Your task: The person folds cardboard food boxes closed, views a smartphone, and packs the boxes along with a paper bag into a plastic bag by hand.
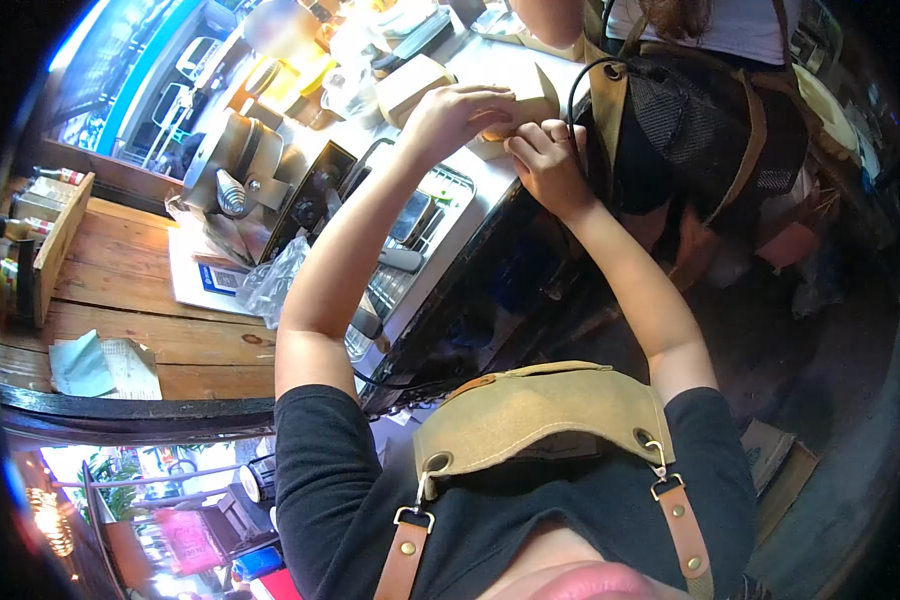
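Note:
Both of my hands are at a pale cardboard box point(535, 90) near the counter's edge, one pointed flap of it standing up. My left hand point(460, 115) lies over its left side, fingers reaching across and slightly bent. At its near right side is my right hand point(548, 155), fingers curled against the box, with a ring on one finger. A second pale box point(410, 85) sits just left of my left hand. A black cable hangs beside my right hand.
Another person point(710, 110) with a dark apron stands close on the right. Left of my arm are a wire-racked tray point(440, 200), a plastic bag point(275, 280) and a metal container point(235, 160). A wooden counter point(170, 260) holds papers and a bottle rack.

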### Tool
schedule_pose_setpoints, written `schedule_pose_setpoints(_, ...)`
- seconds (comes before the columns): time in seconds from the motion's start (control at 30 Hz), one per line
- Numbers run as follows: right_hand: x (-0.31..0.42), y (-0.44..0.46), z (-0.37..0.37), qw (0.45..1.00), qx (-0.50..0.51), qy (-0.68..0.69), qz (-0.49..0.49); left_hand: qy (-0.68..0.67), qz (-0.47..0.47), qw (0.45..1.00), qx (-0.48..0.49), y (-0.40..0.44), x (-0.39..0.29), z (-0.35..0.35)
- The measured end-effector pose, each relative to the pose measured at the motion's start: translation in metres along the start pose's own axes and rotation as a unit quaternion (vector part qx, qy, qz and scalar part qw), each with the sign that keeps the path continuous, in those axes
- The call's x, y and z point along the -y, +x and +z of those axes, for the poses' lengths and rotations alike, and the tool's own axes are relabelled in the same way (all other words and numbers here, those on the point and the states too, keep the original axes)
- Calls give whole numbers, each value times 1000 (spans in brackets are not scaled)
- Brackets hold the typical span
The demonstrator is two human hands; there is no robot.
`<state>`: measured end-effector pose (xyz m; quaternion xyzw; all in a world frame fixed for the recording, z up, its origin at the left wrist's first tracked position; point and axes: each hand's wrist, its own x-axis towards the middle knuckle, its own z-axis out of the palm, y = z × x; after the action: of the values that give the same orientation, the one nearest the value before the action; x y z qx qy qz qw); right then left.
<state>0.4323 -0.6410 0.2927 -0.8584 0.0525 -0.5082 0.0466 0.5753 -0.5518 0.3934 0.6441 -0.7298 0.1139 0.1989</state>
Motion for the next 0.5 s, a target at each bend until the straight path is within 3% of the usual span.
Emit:
schedule_pose_setpoints(0.1,2,0,0,999,-40,-6,0,-11,-12,1000,-11,-2,0,-2)
schedule_pose_setpoints(0.5,6,-15,6,999,-8,-45,19,-6,1,1000,-3,-5,0,-7)
